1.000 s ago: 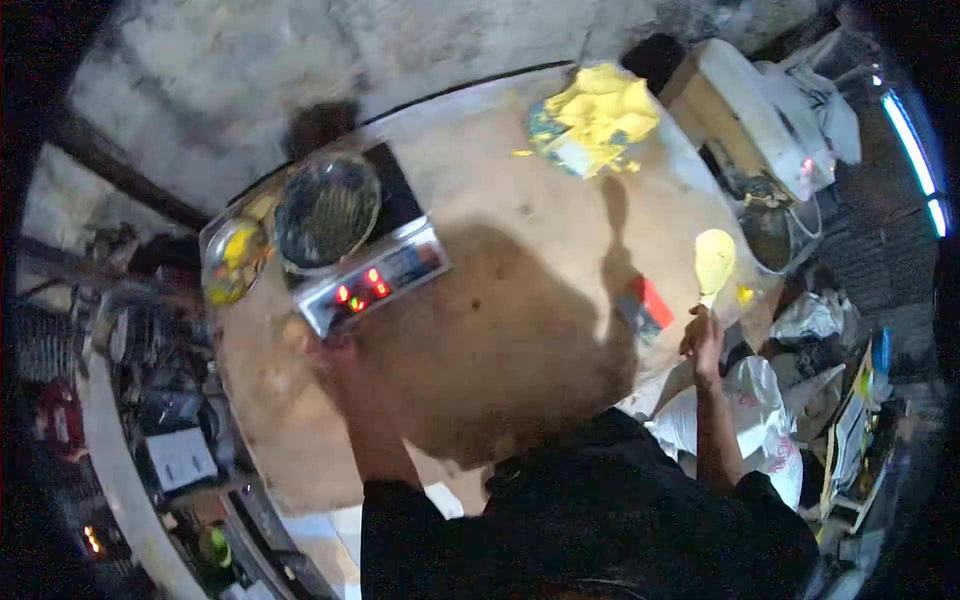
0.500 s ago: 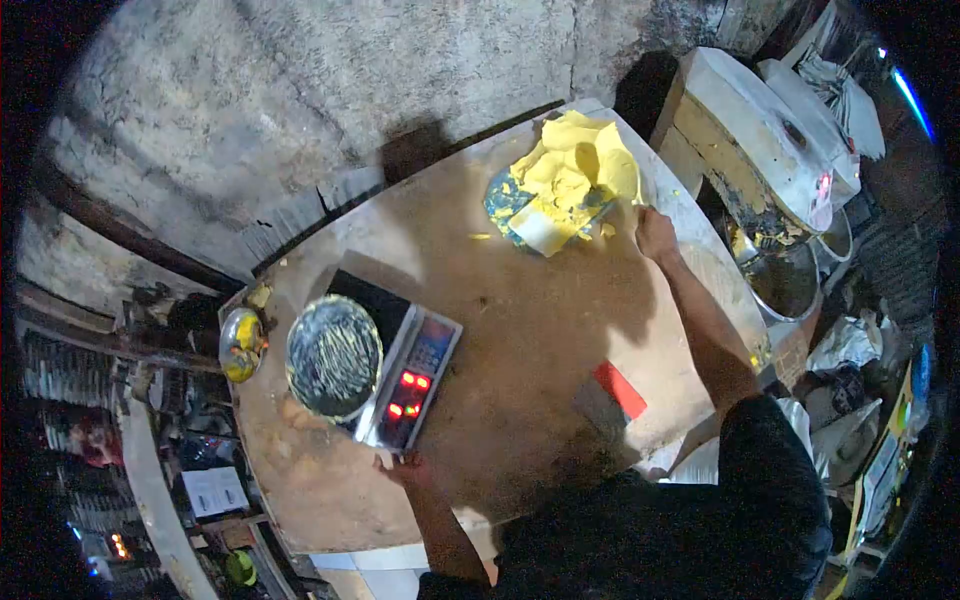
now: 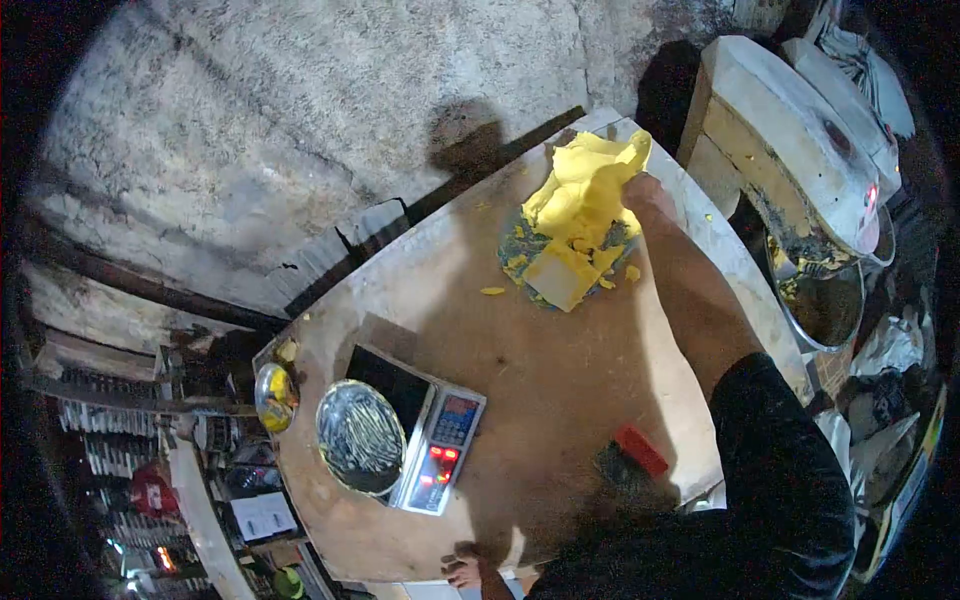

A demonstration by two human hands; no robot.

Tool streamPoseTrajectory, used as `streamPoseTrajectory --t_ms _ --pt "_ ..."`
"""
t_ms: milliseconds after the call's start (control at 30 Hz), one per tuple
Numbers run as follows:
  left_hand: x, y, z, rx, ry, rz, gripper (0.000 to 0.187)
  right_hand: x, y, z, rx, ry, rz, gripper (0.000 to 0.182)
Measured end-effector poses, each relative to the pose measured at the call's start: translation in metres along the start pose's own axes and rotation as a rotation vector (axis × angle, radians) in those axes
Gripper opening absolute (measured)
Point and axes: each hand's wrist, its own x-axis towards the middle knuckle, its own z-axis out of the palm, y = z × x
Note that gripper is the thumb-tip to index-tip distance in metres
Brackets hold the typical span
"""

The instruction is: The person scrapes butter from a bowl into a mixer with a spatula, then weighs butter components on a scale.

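A soft yellow dough-like mass lies in a heap at the far end of the table, over a dark, smeared sheet. My right hand is closed at its right edge, fingers partly hidden against it. A pale flat piece, possibly a scraper, rests on the near side of the heap. Down at the table's front edge, my left hand rests with its fingers apart, holding nothing. Ahead of it is a digital scale with red digits lit. A round, pale-streaked pan sits on the scale.
The wooden table stands against a rough wall. A red and dark block lies near my body. A small dish with yellow bits is at the left edge. Right of the table are a bulky machine and a metal bowl.
My right hand has moved up along the yellow mass, and its upper right part now stands raised. My left hand has shifted away from the scale to the table edge. The view has shifted.
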Motion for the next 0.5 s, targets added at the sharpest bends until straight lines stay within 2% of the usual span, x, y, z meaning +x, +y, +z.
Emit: streamPoseTrajectory --t_ms 33,67,133,167,267,500 --pt "0.001 0.000 0.001 -0.016 0.002 -0.002 0.046 -0.002 -0.001 0.003 -0.091 -0.104 -0.098 0.033" --pt "0.001 -0.001 -0.001 -0.037 0.004 -0.002 0.046 0.003 -0.004 0.013 -0.098 -0.109 -0.093 0.033" --pt "-0.012 -0.006 -0.010 -0.088 0.012 0.011 0.046 0.007 -0.013 0.028 0.014 -0.116 -0.028 0.033" --pt "-0.022 -0.012 -0.015 -0.116 0.017 0.022 0.046 0.011 -0.013 0.030 0.156 -0.221 0.077 0.033" --pt "-0.034 -0.029 -0.032 -0.198 0.006 0.044 0.046 0.012 -0.025 0.036 0.171 -0.213 0.165 0.032" --pt "-0.027 -0.041 -0.057 -0.339 -0.056 0.055 0.045 0.019 -0.044 0.044 0.035 -0.143 0.054 0.024"
